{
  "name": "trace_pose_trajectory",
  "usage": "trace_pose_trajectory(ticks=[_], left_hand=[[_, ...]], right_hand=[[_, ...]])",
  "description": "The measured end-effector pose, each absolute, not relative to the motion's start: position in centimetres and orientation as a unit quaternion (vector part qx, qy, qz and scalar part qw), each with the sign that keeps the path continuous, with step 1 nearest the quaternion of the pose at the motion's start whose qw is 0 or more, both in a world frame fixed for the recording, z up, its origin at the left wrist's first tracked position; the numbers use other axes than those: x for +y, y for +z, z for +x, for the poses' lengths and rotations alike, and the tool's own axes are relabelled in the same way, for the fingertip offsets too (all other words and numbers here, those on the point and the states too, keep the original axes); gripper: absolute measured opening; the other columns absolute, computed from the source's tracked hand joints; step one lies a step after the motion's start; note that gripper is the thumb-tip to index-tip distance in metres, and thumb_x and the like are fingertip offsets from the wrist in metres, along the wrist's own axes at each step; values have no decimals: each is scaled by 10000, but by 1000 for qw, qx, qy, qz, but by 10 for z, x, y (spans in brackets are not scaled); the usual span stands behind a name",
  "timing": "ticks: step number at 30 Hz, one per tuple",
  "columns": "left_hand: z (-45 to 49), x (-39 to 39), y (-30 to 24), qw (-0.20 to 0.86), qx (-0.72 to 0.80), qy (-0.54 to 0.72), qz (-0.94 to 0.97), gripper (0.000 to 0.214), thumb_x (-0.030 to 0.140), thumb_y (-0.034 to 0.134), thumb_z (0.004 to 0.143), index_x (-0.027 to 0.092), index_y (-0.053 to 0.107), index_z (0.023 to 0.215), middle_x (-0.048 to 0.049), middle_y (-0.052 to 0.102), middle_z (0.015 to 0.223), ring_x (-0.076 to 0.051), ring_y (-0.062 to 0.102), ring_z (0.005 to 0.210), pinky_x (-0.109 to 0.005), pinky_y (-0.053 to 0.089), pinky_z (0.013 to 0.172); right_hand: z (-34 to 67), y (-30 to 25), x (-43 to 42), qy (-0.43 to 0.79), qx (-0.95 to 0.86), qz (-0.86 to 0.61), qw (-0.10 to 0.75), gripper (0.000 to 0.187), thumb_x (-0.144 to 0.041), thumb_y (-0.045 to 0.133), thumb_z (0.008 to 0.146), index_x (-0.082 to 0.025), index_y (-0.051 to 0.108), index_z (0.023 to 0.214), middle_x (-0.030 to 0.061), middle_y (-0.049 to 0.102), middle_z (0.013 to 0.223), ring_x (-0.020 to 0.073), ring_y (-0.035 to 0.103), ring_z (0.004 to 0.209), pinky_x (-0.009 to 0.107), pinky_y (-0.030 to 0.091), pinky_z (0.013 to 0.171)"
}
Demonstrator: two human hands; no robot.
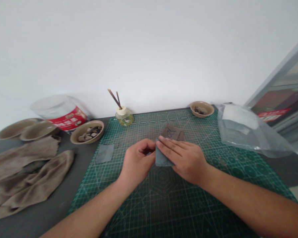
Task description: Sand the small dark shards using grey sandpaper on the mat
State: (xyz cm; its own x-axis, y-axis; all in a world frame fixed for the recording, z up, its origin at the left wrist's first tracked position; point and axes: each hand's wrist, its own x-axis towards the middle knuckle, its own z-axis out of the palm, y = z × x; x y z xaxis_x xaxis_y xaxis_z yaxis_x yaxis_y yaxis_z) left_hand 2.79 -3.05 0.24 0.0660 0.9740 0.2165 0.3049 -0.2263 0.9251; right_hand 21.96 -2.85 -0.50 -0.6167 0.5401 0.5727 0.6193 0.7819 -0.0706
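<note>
Over a green cutting mat (188, 211), my right hand (187, 158), fingers straight on top, and left hand (136, 161), curled at the edge, apparently steady a grey sheet (161, 159) mid-mat; remotely, I cannot tell whether either pinches it.

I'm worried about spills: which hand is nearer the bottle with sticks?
Left. The left hand is this side of the bottle, slightly right; the right hand is farther right.

A flat dark-grey table (83, 162) carries a rectangular green gridded mat (139, 205); left of the mat lies crumpled brown cloth (48, 185).
</note>
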Motion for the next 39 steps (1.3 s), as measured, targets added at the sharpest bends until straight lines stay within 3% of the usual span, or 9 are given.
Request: trace_pose_trajectory(ticks=[7, 9, 13, 17, 21, 23, 27, 32, 39], left_hand=[[30, -32, 2, 393, 491, 493, 601, 38, 189, 730, 742, 166, 701, 736, -2, 693, 706, -128, 609, 643, -220, 497, 607], [30, -31, 2, 400, 483, 504, 594, 47, 188, 737, 744, 164, 696, 749, -4, 697, 720, -131, 624, 665, -228, 508, 629], [30, -28, 1, 420, 456, 522, 586, 104, 188, 757, 738, 155, 673, 791, -26, 716, 786, -156, 664, 740, -265, 536, 704], [28, -28, 2, 441, 435, 528, 581, 193, 199, 738, 771, 173, 621, 922, -3, 688, 738, -148, 662, 673, -261, 532, 648], [26, -28, 1, 422, 433, 528, 597, 252, 206, 719, 795, 188, 613, 1024, 14, 657, 714, -134, 657, 659, -244, 519, 634], [26, -28, 0, 420, 444, 518, 599, 241, 210, 737, 775, 178, 626, 987, -3, 667, 739, -147, 669, 701, -255, 529, 665], [27, -29, -2, 442, 458, 489, 596, 201, 232, 719, 785, 177, 614, 947, -3, 676, 719, -153, 666, 670, -267, 538, 647], [25, -28, -4, 371, 480, 454, 652, 119, 136, 679, 751, 174, 582, 693, 39, 596, 609, -99, 561, 572, -188, 438, 534], [26, -33, -1, 374, 481, 475, 635, 48, 156, 678, 749, 173, 634, 740, 17, 642, 659, -114, 574, 606, -200, 464, 563]], right_hand=[[218, -5, -29, -47, -884, -317, 339, 489, -147, 505, 889, -106, 501, 1376, 109, 557, 1382, 214, 593, 1210, 334, 498, 996], [217, -5, -28, -19, -876, -336, 347, 430, -166, 519, 900, -103, 547, 1324, 104, 630, 1302, 213, 650, 1121, 317, 522, 939], [217, -4, -26, 32, -854, -408, 322, 325, -197, 529, 913, -149, 624, 1220, 63, 745, 1077, 211, 723, 882, 308, 545, 786], [218, 0, -26, 78, -831, -433, 341, 328, -206, 553, 901, -199, 601, 1225, 36, 755, 993, 192, 716, 805, 276, 521, 719], [218, 5, -25, 137, -800, -439, 385, 189, -198, 543, 906, -220, 650, 1059, 5, 742, 887, 170, 696, 783, 257, 512, 722], [220, 6, -25, 144, -786, -440, 409, 197, -203, 531, 916, -228, 664, 1058, 7, 744, 912, 170, 697, 815, 257, 524, 754], [221, 4, -27, 118, -793, -411, 435, 355, -191, 496, 933, -225, 592, 1273, 34, 714, 1156, 176, 691, 991, 274, 542, 878], [217, -1, -32, 65, -877, -282, 383, 473, -94, 464, 898, -104, 504, 1369, 120, 553, 1393, 184, 511, 1299, 335, 417, 1109], [217, -5, -29, 12, -891, -282, 356, 530, -65, 451, 860, -69, 482, 1389, 158, 518, 1413, 209, 480, 1326, 367, 432, 1106]])
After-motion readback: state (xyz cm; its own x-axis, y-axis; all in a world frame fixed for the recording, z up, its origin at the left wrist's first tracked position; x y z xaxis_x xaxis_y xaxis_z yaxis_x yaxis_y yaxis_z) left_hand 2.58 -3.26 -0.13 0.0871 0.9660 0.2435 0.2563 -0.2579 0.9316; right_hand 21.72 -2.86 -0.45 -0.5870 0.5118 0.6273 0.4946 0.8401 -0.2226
